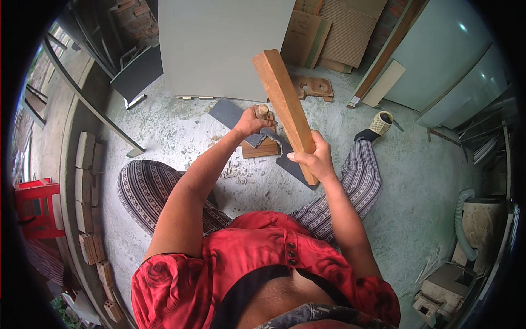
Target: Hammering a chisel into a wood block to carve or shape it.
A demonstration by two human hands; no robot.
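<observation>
Wooden and orange-brown, a long plank is standing nearly upright in the person's right hand, whose fingers are wrapping tightly around its lower end while the upper end is leaning up and to the left. The left hand is closing in a fist around a short tool with a rounded wooden handle, holding it just beside the plank's left edge, over a small wooden block that is lying on the concrete floor. Both hands are clamped, each on its own thing, and they are sitting close together but not touching.

Judging by its thickness and straight grain, the plank is looking stiff and fairly heavy for one hand, top-heavy when gripped so low; a hold nearer the middle would probably be steadying it better, and its sawn faces are unlikely to be slippery.

Dark grey slate-like sheets are lying under and around the block, with pale wood chips scattering on the floor near the person's patterned trouser legs. Further out, a large pale board is leaning upright, cardboard pieces are stacking behind it, bricks are lining the left edge beside a red stool, and a grey hose is curling at the right
</observation>
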